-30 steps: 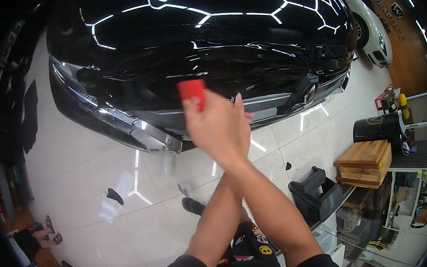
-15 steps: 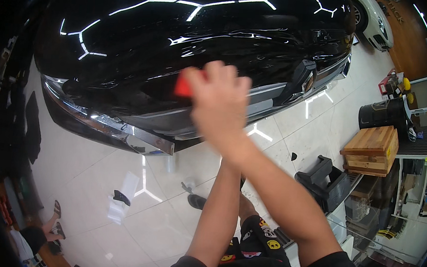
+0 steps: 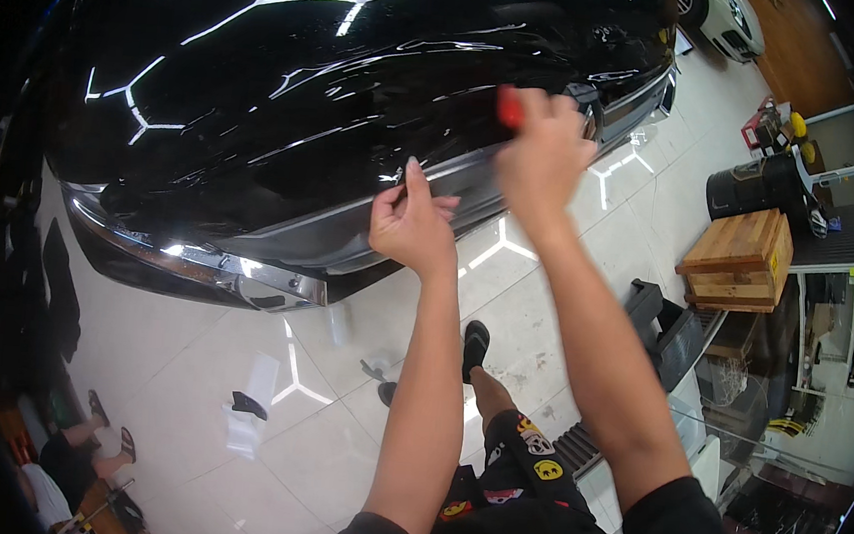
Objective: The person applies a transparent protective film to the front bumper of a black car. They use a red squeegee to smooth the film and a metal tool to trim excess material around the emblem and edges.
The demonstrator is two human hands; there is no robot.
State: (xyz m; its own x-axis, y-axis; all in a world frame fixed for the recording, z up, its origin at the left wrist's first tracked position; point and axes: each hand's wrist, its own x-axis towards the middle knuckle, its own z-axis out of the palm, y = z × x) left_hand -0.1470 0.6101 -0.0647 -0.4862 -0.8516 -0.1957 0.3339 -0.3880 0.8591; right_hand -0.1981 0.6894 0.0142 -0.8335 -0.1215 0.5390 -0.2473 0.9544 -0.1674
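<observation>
A glossy black car panel (image 3: 206, 139) fills the upper middle, covered by a wet, creased film (image 3: 358, 126) with bright ripples. My left hand (image 3: 418, 224) is at the panel's near edge, thumb and forefinger pinched on what looks like the film's edge. Farther right, my right hand (image 3: 546, 156) is closed round a red squeegee (image 3: 510, 107), both smeared by motion, over the panel near its right end. Along the near side run a grey trim band (image 3: 319, 233) and, to the left, a chrome strip (image 3: 237, 264).
Right of me stand a wooden crate (image 3: 733, 261), a black drum (image 3: 754, 187) and a dark plastic step (image 3: 668, 326). A pale car (image 3: 722, 19) is at the far right. A dark scrap (image 3: 250, 406) lies on the tiled floor (image 3: 187, 379). Another person's legs (image 3: 97, 447) show at lower left.
My right hand has swept right and away from me with the red squeegee. My left hand, earlier hidden behind it, now shows separately at the panel's edge. The view has shifted slightly.
</observation>
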